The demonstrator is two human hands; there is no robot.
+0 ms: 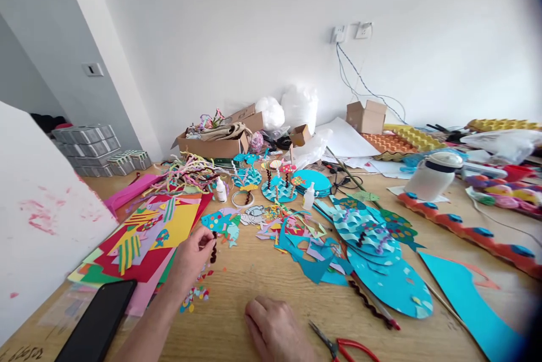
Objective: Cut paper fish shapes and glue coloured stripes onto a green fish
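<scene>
My left hand (198,250) is closed in a pinch, with a dark brown curled pipe cleaner (214,250) at its fingertips. Just beyond it lie blue paper fish (218,221) with coloured dots. Small coloured paper dots (195,297) are scattered beside my left forearm. My right hand (277,329) rests on the table with its fingers curled under and nothing visible in it. To its right are red-handled scissors (339,346), partly cut off by the lower edge. Another curled pipe cleaner (369,304) lies beside the large blue paper ovals (392,288).
Coloured paper sheets (182,221) and a black phone (97,322) lie left. Blue scraps (305,263) spread across the middle. Behind them stand glue bottles (221,190), a tape roll (243,199) and fish on wavy blue bases (279,191). A lidded jar (434,175) stands right.
</scene>
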